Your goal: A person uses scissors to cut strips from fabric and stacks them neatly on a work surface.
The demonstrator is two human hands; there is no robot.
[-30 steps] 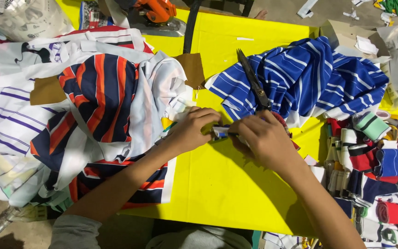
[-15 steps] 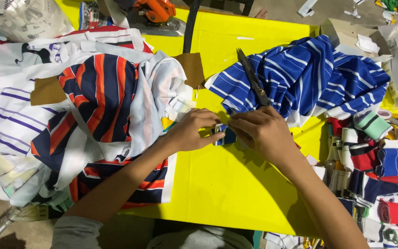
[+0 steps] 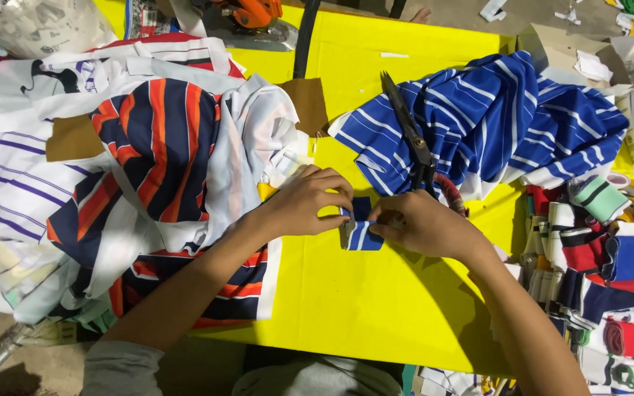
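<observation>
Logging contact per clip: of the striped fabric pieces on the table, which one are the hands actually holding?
The small folded blue-and-white striped piece, pinched between left hand and right hand; the other striped fabrics lie untouched.

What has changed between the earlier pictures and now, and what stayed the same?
Little moved. The left hand and right hand stayed together at the table's middle, both pinching the small blue-and-white striped fabric piece, which now shows more plainly below the fingers. The scissors still lie on the blue striped cloth; the garment pile and folded pieces kept their places on the yellow table.
</observation>
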